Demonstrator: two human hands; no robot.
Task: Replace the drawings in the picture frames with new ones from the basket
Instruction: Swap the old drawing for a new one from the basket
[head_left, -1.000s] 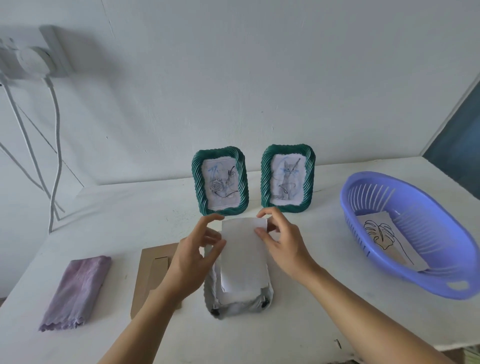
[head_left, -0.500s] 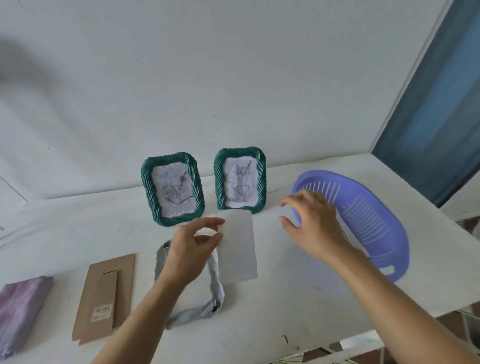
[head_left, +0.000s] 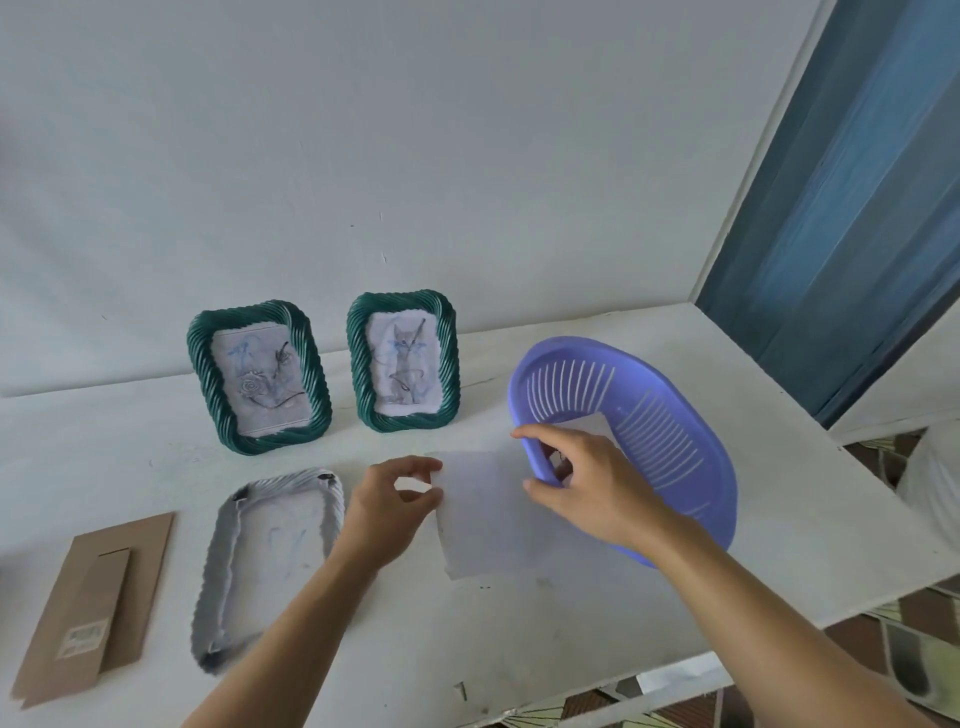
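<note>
Head view: my left hand (head_left: 395, 501) pinches the left edge of a sheet (head_left: 488, 514), blank side up, low over the white table (head_left: 597, 623). I cannot tell whether it rests flat. Just left lies the emptied frame (head_left: 270, 551), face down, ready for a new drawing. My right hand (head_left: 587, 483) curls around the near-left rim of the purple basket (head_left: 675, 431), likely steadying or tipping it. A pale paper (head_left: 587, 423) inside is mostly hidden behind my hand, so I cannot make out what is on it. The cardboard backing (head_left: 88, 597) lies near left. Two green frames (head_left: 260, 374) stand at the far wall.
</note>
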